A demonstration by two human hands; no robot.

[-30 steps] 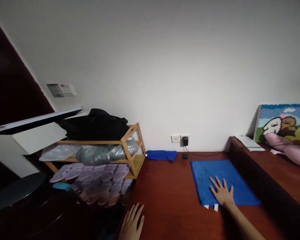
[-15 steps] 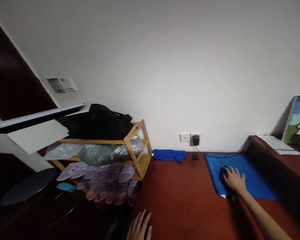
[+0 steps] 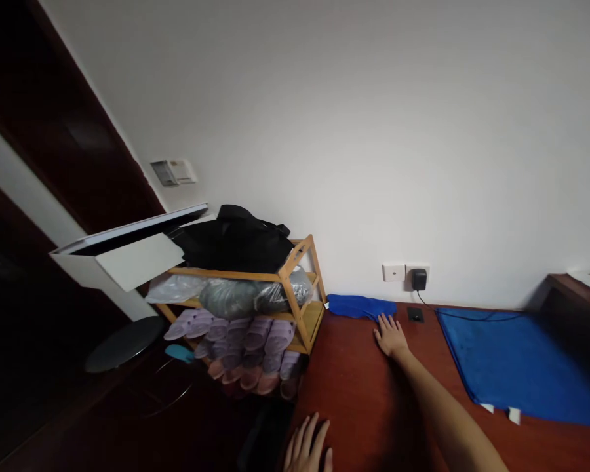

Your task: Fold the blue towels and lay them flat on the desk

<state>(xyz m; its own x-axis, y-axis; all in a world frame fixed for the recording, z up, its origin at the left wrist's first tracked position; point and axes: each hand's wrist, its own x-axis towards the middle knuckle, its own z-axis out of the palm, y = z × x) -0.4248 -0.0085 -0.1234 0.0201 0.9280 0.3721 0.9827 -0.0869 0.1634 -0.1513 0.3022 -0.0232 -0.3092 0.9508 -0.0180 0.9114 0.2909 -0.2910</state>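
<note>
Small blue cloth (image 3: 354,306): lies along back of worktop (image 3: 351,373), beside wooden rack (image 3: 314,318). Right hand (image 3: 392,337): open, fingertips at cloth's right end. Left hand (image 3: 307,451): open, fingers extended, at near left edge of worktop. Larger blue cloth (image 3: 521,360): lies farther right, crossed by black cord (image 3: 482,319).

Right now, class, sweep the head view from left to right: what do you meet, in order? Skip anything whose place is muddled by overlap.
Stool → black bag → small blue cloth → plug → large blue cloth.
</note>
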